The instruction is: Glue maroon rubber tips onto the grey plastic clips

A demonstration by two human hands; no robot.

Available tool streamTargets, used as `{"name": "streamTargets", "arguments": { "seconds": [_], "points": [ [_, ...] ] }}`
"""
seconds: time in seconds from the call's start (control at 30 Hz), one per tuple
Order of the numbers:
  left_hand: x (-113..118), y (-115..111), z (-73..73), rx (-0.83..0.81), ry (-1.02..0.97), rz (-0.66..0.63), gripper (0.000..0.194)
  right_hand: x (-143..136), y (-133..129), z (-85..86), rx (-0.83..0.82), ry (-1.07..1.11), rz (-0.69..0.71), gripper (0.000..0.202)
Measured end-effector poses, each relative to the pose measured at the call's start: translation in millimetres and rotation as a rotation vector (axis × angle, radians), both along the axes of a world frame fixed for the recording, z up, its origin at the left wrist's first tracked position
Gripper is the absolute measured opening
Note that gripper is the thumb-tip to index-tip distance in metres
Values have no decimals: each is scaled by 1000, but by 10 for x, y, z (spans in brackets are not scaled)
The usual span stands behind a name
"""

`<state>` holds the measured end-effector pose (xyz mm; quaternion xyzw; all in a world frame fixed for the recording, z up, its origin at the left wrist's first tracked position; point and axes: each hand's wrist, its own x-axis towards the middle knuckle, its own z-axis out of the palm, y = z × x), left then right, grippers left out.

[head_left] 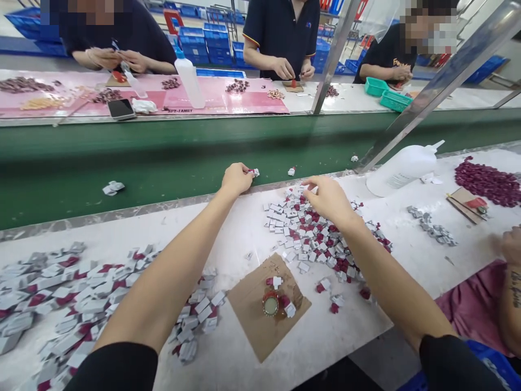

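My left hand reaches to the near edge of the green belt, its fingers closed on a small grey and dark red piece. Over the back of a pile of grey and dark red pieces is my right hand, fingers apart and curved, nothing visible between them. A similar piece lies on the belt between the hands. Nearer me, a brown cardboard square bears a round cap-like item and two grey and dark red pieces.
More grey pieces cover the left of the white table. A white bottle lies at the right, near a metal post. A person's arm is at the right edge; three people work across the belt.
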<state>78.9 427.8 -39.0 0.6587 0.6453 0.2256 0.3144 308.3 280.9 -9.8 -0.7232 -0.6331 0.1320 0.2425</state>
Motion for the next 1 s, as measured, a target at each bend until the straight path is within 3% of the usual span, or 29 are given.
{"name": "streamTargets", "arguments": {
  "seconds": [0.1,0.27,0.4,0.57,0.67,0.8,1.0],
  "points": [
    [-7,27,-30,-1,67,39,14,-122,286,3,-81,-54,19,16],
    [133,-118,-1,155,198,23,45,-308,731,6,-173,-138,-37,26],
    [309,-294,30,232,180,-26,45,-401,1047,-26,-219,-150,-76,26],
    [303,-517,55,205,126,-128,40,-540,1123,-90,-160,-89,63,23],
    [137,-682,47,154,68,-214,35,-530,881,-27,-78,-16,135,26],
    [-92,-892,-35,160,108,-421,36,-370,220,90,15,371,183,33],
    [-146,-926,-114,175,129,-539,30,-224,-851,40,-202,617,185,27]
  ]
}}
